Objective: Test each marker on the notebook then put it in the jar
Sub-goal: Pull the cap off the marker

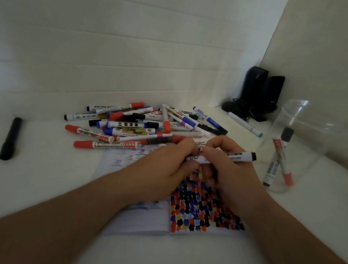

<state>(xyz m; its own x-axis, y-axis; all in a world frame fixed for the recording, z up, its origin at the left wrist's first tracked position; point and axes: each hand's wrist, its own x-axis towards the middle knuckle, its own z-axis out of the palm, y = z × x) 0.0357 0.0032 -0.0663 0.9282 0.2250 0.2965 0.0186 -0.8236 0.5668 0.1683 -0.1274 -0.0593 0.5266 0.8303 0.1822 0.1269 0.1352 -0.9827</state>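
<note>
Black marker: A black marker [10, 138] lies alone on the white table [46, 176], far to the left, well apart from everything else.
Pile: A pile of markers [140, 125] sits on the far side of the table, left of the middle. They have red, blue and black caps and lie across each other.
Notebook: The notebook [141, 219] lies open in the middle, near the person. Its right page is full of red, blue and black dots. Its left page has faint blue scribbles. Both arms reach over it.
Left hand: The left hand [166, 164] is above the notebook. Its fingers are curled around the left end of a white marker. That end is hidden under the fingers.
Held marker: The white marker [231, 156] lies flat between the two hands, just above the notebook. Its black end sticks out to the right.
Right hand: The right hand [224, 167] touches the left one. Its fingers and thumb are clamped on the middle of the same marker.
Blue-tipped marker: One white marker with a light blue end [245, 124] lies alone, far and to the right of the pile.
Speakers: Two black speakers [261, 93] stand in the far right corner.
Jar: The clear jar [302, 125] stands on the right, near the right hand. Three markers [279, 159] lean inside it, two with red caps down.
</note>
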